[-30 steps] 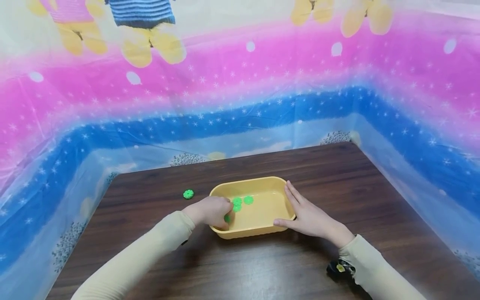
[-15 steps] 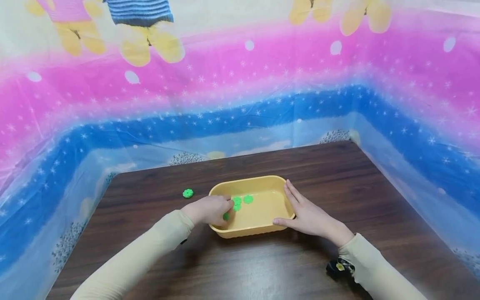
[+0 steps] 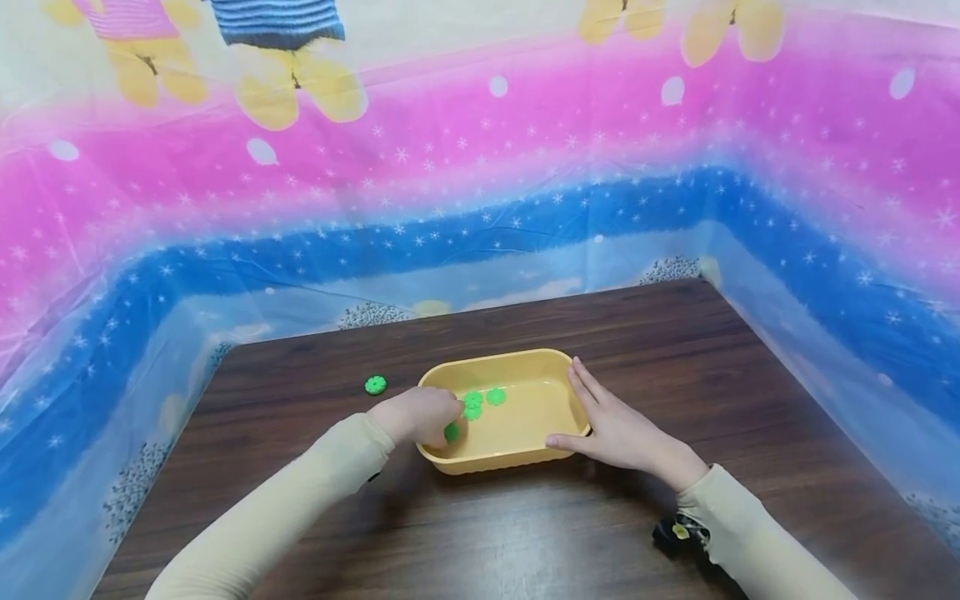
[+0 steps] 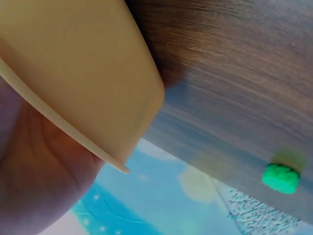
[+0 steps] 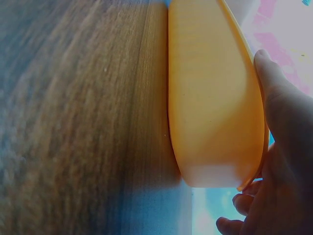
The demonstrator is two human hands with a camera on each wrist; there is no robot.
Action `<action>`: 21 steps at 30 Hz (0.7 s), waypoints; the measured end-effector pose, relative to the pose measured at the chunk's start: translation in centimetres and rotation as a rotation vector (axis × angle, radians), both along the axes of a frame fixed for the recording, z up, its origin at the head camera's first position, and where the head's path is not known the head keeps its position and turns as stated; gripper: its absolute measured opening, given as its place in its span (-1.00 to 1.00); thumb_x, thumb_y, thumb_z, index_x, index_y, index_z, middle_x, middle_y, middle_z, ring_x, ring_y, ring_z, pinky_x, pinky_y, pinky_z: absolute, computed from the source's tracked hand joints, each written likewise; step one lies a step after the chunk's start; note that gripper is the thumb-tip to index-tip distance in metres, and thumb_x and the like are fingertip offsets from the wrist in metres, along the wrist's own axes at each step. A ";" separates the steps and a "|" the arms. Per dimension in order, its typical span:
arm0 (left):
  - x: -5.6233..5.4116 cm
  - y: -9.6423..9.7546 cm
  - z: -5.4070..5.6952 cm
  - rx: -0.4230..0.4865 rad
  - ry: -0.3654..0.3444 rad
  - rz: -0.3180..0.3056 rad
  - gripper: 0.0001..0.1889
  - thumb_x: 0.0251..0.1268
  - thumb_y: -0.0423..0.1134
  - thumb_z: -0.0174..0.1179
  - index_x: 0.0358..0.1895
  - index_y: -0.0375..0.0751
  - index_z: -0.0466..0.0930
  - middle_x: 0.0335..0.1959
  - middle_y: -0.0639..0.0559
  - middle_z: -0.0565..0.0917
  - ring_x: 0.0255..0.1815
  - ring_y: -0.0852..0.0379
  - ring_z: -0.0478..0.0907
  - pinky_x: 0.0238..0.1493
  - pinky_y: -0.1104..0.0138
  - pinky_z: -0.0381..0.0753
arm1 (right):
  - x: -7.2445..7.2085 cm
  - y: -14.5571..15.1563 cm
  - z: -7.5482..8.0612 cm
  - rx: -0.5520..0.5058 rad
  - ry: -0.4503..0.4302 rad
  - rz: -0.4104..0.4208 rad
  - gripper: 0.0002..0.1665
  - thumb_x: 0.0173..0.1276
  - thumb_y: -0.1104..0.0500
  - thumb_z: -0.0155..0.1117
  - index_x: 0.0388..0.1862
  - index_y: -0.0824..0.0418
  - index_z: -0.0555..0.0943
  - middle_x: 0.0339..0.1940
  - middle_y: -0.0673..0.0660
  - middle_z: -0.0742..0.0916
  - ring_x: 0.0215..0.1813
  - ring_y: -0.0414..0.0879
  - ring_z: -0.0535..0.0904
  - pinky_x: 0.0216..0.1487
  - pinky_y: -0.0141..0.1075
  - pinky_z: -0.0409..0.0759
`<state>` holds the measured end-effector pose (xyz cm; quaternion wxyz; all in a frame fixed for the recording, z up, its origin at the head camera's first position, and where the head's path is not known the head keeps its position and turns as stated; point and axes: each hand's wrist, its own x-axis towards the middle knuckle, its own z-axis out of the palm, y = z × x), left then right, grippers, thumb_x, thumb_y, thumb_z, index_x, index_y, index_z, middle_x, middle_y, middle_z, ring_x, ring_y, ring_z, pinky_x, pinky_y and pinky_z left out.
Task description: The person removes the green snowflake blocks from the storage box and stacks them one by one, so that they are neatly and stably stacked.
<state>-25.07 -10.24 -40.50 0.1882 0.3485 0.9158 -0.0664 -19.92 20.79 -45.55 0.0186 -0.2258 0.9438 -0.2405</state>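
Note:
A yellow rectangular tray (image 3: 525, 457) with rounded corners sits on the table. My left hand (image 3: 420, 414) reaches over its left end, fingers bent down inside, around a green flower-shaped piece (image 3: 452, 432) between thumb and fingers. The fingertips are partly hidden. Just right of them, overlapping green pieces (image 3: 472, 406) and a separate green piece (image 3: 496, 397) lie on the tray floor. My right hand (image 3: 621, 433) rests against the tray's right end, fingers straight along the rim and thumb over the front edge. In the right wrist view, its thumb (image 5: 268, 73) lies at the rim.
Left of the tray, another green flower-shaped piece (image 3: 376, 385) lies on the dark wooden table (image 3: 315, 367). A printed cloth backdrop (image 3: 450, 192) rises behind the table and at both sides. Something black (image 3: 671, 533) is at the right wrist.
My left hand stays inside the tray's left end, its fingers and the green piece at them shifting slightly. The right hand keeps its place on the tray.

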 end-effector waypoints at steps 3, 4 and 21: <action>-0.2 -0.2 -0.1 0.037 -0.020 -0.002 -0.84 0.21 -0.20 0.42 -0.24 -0.04 0.61 -0.40 0.17 0.53 -0.40 0.18 0.40 -0.31 0.29 0.45 | 0.1 0.0 0.1 -0.001 0.003 0.003 0.37 0.26 -0.61 0.06 0.66 0.26 -0.16 0.68 0.11 -0.20 0.57 0.19 0.15 0.36 0.07 0.41; -0.2 -0.2 -0.1 0.053 -0.026 -0.005 -0.83 0.21 -0.16 0.43 -0.25 -0.04 0.60 -0.41 0.19 0.54 -0.41 0.20 0.40 -0.32 0.30 0.45 | 0.1 0.0 0.1 -0.001 0.003 0.002 0.37 0.26 -0.61 0.05 0.66 0.26 -0.16 0.68 0.11 -0.20 0.57 0.19 0.15 0.36 0.07 0.41; -1.4 0.5 -0.9 0.379 -0.246 -0.004 -0.83 0.24 -0.28 0.42 -0.23 -0.11 0.58 -0.34 0.13 0.61 -0.33 0.23 0.46 -0.21 0.34 0.52 | 0.1 0.0 0.0 -0.005 -0.007 -0.008 0.38 0.24 -0.62 0.06 0.67 0.23 -0.18 0.69 0.13 -0.18 0.55 0.21 0.19 0.32 0.08 0.46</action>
